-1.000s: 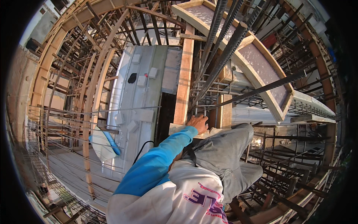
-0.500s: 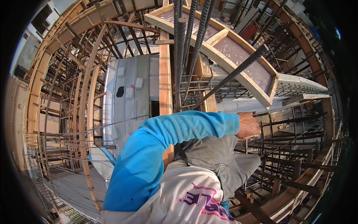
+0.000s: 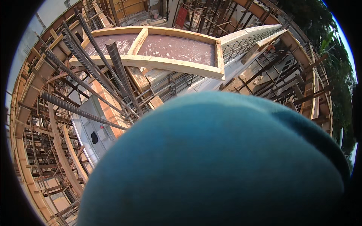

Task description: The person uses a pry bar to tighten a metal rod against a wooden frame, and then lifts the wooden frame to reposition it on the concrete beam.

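A blue sleeve (image 3: 211,158) of my raised arm fills the lower middle of the picture, very close and blurred. Neither of my hands shows, so what they hold or touch is hidden. Just beyond the sleeve lies a formwork panel (image 3: 177,49), a pale timber frame around a glossy purplish-brown sheet, with a crosspiece dividing it. To its left, several thick ribbed steel bars (image 3: 122,73) rise at a slant, and one passes in front of the panel's near edge.
Steel reinforcement (image 3: 260,34) runs in a long beam form to the far right. A reddish plank (image 3: 107,105) and a grey surface bearing a black object (image 3: 94,138) lie at left. Scaffold poles and timber (image 3: 56,139) surround the drop below. Trees (image 3: 332,71) stand far right.
My view has swung to the right. The blue sleeve has come up close, covering my lap. The bare hand seen at its cuff has gone out of sight.
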Motion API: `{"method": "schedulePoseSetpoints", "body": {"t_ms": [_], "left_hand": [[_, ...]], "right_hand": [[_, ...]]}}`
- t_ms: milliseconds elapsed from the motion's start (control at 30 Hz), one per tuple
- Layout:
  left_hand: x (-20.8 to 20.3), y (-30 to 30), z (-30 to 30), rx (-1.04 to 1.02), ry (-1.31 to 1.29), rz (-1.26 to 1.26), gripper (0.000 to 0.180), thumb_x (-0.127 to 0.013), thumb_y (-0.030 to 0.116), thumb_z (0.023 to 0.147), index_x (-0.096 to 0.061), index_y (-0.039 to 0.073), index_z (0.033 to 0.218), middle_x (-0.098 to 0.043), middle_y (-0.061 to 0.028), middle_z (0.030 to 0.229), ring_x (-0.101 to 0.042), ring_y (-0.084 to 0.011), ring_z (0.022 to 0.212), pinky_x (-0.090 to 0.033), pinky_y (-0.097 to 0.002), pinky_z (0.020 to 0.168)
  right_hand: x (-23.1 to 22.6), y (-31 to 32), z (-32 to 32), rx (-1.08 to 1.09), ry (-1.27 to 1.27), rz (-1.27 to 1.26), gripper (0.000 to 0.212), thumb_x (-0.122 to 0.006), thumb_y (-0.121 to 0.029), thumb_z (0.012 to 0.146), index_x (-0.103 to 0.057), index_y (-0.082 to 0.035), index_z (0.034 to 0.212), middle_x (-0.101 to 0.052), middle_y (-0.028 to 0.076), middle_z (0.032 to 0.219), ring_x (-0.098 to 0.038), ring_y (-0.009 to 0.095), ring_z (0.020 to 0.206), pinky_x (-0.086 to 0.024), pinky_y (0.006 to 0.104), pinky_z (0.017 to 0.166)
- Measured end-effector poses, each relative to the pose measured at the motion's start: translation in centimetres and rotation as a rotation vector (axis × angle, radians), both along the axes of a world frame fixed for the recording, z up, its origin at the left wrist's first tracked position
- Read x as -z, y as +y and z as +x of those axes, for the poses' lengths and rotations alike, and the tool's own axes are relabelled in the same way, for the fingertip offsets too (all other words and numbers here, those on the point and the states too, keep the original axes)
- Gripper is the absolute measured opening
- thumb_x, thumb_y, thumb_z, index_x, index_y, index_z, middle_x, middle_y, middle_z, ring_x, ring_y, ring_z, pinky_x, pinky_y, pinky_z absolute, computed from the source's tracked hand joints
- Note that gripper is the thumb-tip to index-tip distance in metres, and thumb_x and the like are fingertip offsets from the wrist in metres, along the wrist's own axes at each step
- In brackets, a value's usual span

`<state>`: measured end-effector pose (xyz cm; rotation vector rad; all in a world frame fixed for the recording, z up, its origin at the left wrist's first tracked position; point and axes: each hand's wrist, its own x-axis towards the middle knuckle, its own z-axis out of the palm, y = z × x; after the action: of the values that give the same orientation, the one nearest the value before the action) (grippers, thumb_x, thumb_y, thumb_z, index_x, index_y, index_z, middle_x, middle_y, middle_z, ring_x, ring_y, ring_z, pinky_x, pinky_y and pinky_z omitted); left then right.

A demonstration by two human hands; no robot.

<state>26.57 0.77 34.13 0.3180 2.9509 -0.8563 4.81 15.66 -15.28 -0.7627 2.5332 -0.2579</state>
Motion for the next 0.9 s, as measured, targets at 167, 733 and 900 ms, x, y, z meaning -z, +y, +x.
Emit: {"method": "schedulePoseSetpoints", "body": {"t_ms": [167,733,900], "left_hand": [[0.3,2.6,-1.6,0.104,-0.026,-0.013,0.028,-0.056,0.025,0.087,-0.065,0.009,0.108,-0.068,-0.0095,0.099,-0.064,-0.0271,0.093,-0.044,-0.0540,0.087],[-0.9,0.3,-4.9,0.281,-0.052,0.059,0.029,-0.053,0.027,0.090,-0.064,0.010,0.112,-0.067,-0.0092,0.104,-0.064,-0.0269,0.099,-0.043,-0.0532,0.092],[-1.9,-4.5,-8.4,0.373,-0.025,0.064,0.030,-0.052,0.028,0.091,-0.063,0.011,0.112,-0.067,-0.0091,0.105,-0.063,-0.0268,0.101,-0.043,-0.0529,0.093]], "right_hand": [[0.6,1.9,0.0,0.066,-0.035,-0.004,0.040,-0.057,-0.043,0.085,-0.069,-0.007,0.096,-0.067,0.020,0.098,-0.062,0.040,0.090,-0.049,0.0463,0.081],[2.4,-0.4,1.0,0.038,-0.056,0.036,0.039,-0.058,-0.042,0.084,-0.070,-0.007,0.097,-0.067,0.020,0.099,-0.062,0.040,0.090,-0.049,0.0462,0.081],[2.2,0.0,0.8,0.120,-0.075,0.067,0.039,-0.058,-0.042,0.084,-0.070,-0.007,0.097,-0.067,0.020,0.099,-0.062,0.040,0.091,-0.049,0.0462,0.081]]}}
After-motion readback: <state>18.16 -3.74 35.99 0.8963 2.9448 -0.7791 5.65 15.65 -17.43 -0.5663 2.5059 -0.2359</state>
